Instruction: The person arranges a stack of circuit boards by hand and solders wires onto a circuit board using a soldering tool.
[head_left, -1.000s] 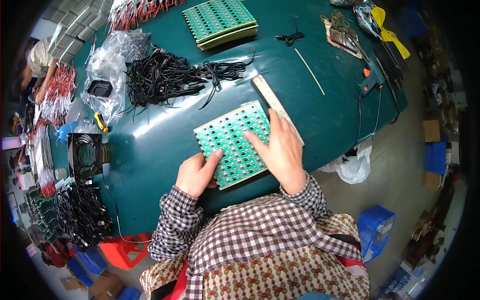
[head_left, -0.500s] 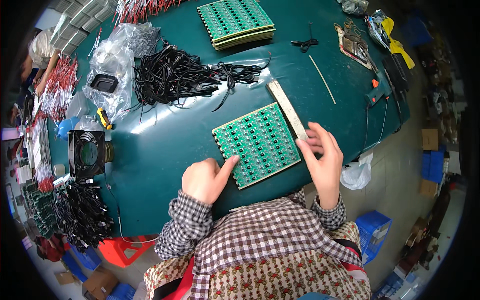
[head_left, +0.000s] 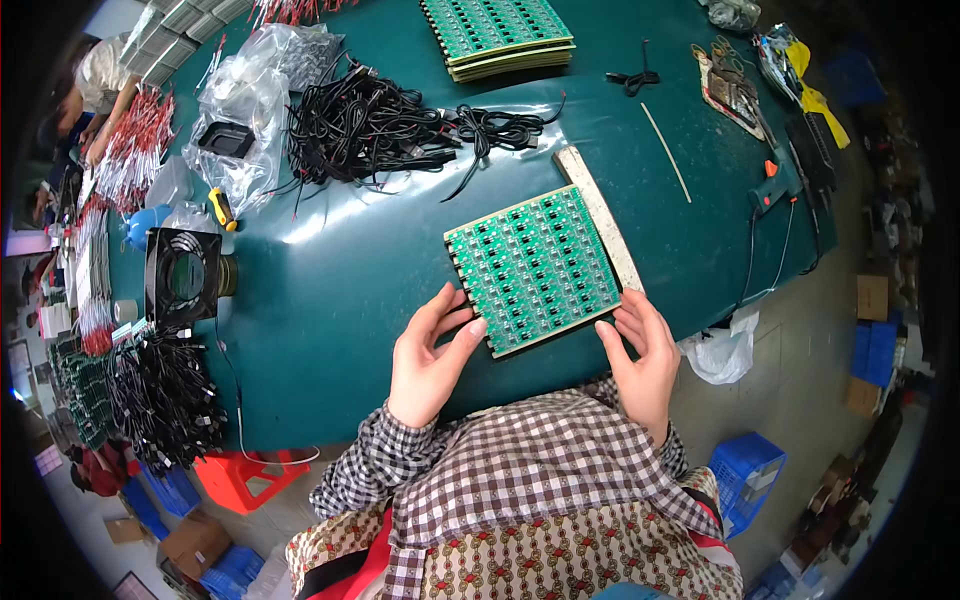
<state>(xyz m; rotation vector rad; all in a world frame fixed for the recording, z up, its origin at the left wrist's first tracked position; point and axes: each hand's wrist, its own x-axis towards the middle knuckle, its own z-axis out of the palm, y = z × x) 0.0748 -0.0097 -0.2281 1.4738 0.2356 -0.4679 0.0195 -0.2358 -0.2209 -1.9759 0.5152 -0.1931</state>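
A green circuit board panel (head_left: 535,265), covered with rows of small parts, lies tilted on the green table in front of me. My left hand (head_left: 432,355) is at its lower left, thumb on the edge and fingers curled against the notched left side. At the lower right corner is my right hand (head_left: 642,360), its thumb and fingers apart around the corner, fingertips close to or touching the edge. A pale, worn flat bar (head_left: 603,215) lies along the panel's right side, its near end by my right fingertips.
Beyond the panel are a heap of black cables (head_left: 365,130) and a stack of similar panels (head_left: 510,65). A fan (head_left: 183,278), a yellow screwdriver (head_left: 222,209) and bundled cables (head_left: 165,395) stand left. At the right are a thin stick (head_left: 666,152) and a teal-and-orange tool (head_left: 773,187).
My left fingers have opened out from a fist and come against the panel's left edge. My right hand has shifted from the bar's end to the panel's lower right corner. The view has shifted slightly.
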